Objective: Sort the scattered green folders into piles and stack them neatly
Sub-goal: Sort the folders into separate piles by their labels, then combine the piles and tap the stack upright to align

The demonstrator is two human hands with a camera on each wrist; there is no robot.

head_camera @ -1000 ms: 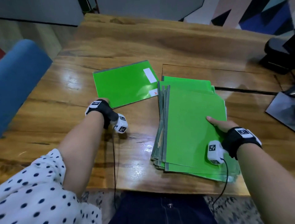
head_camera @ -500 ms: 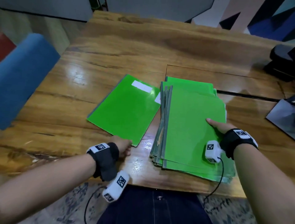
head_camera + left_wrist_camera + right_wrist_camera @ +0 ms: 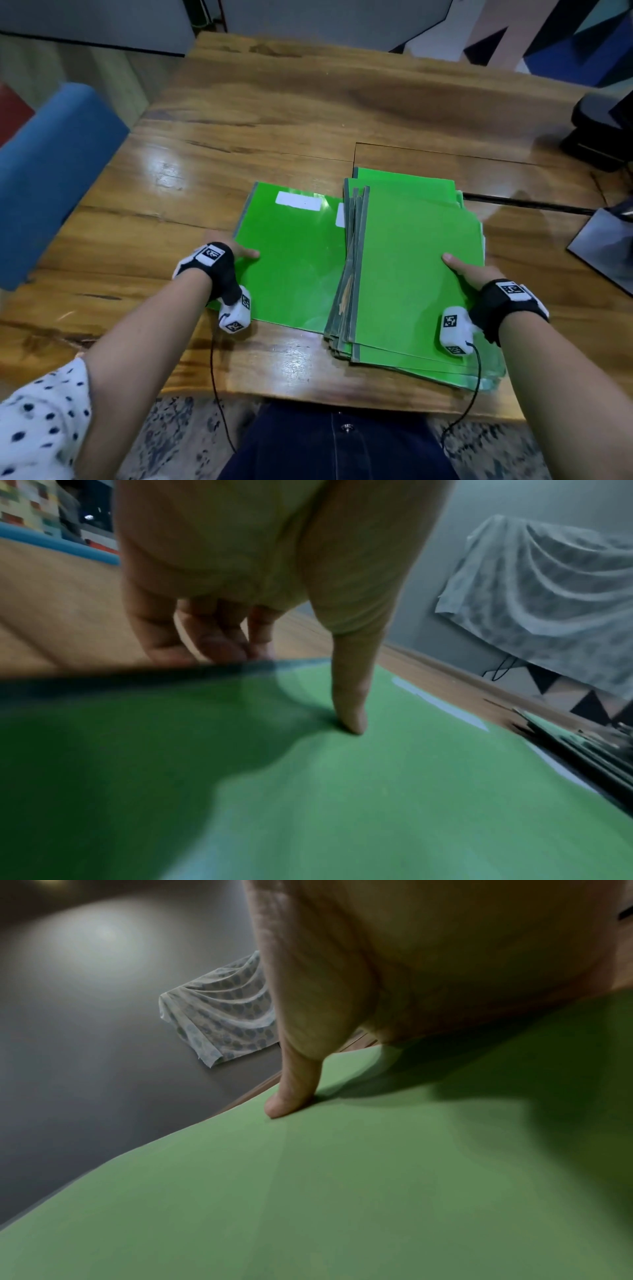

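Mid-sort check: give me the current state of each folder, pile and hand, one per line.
single green folder: closed, flat on the table, its right edge tucked under the pile.
folder pile: stacked but uneven, edges fanned.
left hand: pinches the single folder's left edge.
right hand: grips the pile's right edge, thumb on top.

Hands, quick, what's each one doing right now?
Left hand: pinches the single green folder at its left edge, thumb on top, fingers beneath.
Right hand: grips the right edge of the folder stack.
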